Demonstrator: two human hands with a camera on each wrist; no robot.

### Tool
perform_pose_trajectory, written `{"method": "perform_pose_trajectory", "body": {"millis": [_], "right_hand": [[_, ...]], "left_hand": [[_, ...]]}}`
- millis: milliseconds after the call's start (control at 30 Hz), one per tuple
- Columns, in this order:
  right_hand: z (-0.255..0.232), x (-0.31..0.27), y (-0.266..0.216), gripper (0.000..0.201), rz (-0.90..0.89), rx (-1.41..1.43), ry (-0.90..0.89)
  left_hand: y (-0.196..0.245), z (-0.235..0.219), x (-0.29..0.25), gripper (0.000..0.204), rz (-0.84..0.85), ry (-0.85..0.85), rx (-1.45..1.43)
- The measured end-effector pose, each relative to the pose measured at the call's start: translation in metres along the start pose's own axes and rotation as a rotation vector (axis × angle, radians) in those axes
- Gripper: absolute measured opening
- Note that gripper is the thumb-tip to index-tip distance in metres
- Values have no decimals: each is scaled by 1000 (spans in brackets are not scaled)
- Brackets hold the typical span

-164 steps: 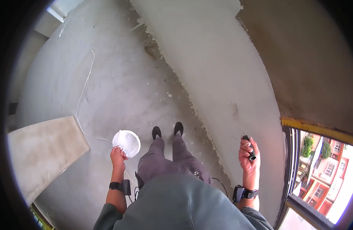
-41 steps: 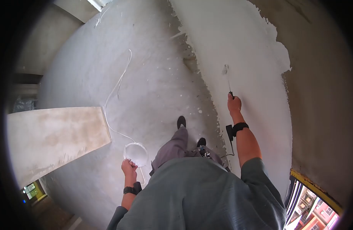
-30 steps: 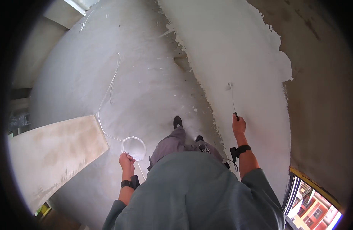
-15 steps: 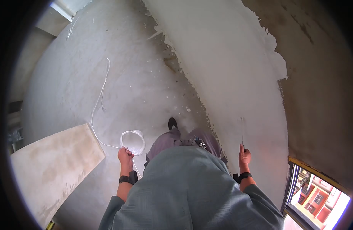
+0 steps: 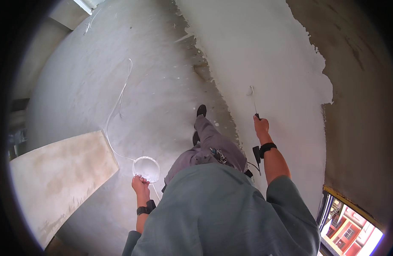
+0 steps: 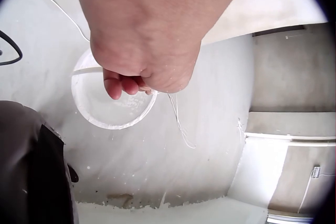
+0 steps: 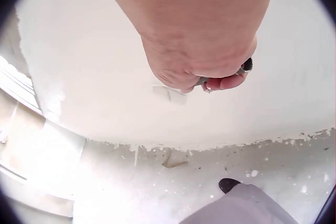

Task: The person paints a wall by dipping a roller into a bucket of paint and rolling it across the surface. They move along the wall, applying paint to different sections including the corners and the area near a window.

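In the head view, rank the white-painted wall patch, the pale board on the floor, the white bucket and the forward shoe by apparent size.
Largest to smallest:
1. white-painted wall patch
2. pale board, though it lies nearer the camera
3. white bucket, held by the left hand
4. forward shoe

The person wears a loose grey-green short-sleeved shirt (image 5: 222,213), grey trousers (image 5: 209,145) and black shoes (image 5: 201,110). A black strap (image 5: 268,146) with a small black camera and a thin cable circles the right wrist; a like black band (image 5: 143,209) circles the left wrist. Something metallic hangs at the waist (image 5: 217,154).
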State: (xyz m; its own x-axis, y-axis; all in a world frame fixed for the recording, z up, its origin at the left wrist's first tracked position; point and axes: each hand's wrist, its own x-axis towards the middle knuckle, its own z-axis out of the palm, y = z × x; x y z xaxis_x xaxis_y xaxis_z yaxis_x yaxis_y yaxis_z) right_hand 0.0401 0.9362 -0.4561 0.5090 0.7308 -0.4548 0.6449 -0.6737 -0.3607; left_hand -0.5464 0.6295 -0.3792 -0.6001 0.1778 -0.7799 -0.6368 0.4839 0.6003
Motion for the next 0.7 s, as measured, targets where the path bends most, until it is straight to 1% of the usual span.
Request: {"method": "perform_pose_trajectory", "body": {"millis": [100, 200, 233, 333, 433, 500, 567, 600, 700], "right_hand": [[23, 41, -33, 57, -8, 93, -47], [46, 80, -61, 58, -70, 96, -49], [46, 84, -78, 57, -71, 57, -35], [51, 98, -115, 55, -108, 60, -47], [62, 113, -131, 55, -116, 50, -57], [63, 115, -133, 54, -111, 29, -61], [58, 109, -123, 54, -76, -5, -69], [56, 101, -111, 54, -59, -14, -59], [47, 70, -56, 56, -19, -51, -13]], "left_hand": [[2, -11, -5, 10, 4, 45, -21], [7, -15, -6, 9, -8, 94, -25], [10, -14, -6, 8, -22, 127, -31], [30, -3, -8, 8, -39, 162, 9], [59, 12, -7, 10, 7, 143, 69], [77, 23, -2, 11, 28, 129, 95], [95, 38, 5, 12, 36, 116, 124], [103, 46, 10, 13, 43, 101, 140], [118, 80, 27, 13, 62, 43, 167]]}}
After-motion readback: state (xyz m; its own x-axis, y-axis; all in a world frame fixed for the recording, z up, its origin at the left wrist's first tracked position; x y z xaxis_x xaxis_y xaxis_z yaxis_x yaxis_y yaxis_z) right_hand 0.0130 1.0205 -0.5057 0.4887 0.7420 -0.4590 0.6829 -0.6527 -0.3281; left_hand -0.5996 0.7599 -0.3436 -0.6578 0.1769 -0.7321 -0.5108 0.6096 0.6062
